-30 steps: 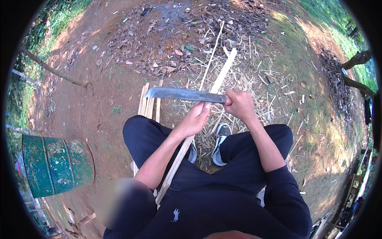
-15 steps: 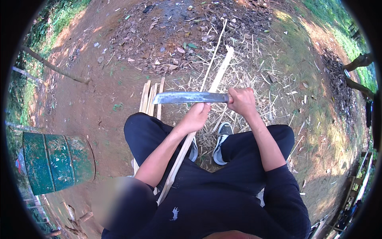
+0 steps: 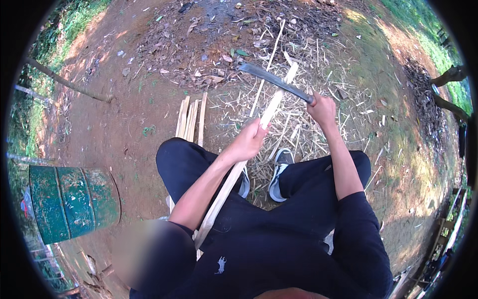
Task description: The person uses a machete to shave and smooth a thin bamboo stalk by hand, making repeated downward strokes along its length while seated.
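Observation:
My left hand [image 3: 247,141] is closed round the middle of a long pale wooden strip [image 3: 222,197]. The strip slants from beside my left hip up and away to the right, past my feet. In my right hand [image 3: 322,109] is the handle of a machete [image 3: 274,80], the fingers wrapped about it. Its long, slightly curved blade points to the far left and lies across the strip near its far end. A curled shaving [image 3: 288,58] stands off the strip just beyond the blade.
Pale shavings [image 3: 298,133] litter the ground around my shoes. Several cut strips [image 3: 187,119] lie beyond my left knee, and a thin stick [image 3: 269,65] lies ahead. A green metal drum [image 3: 74,202] is at the left. Dry leaves [image 3: 209,79] cover the soil farther off.
The machete has slid away from me along the strip, from near my left hand to its far end, with my right hand. A shaving has lifted there.

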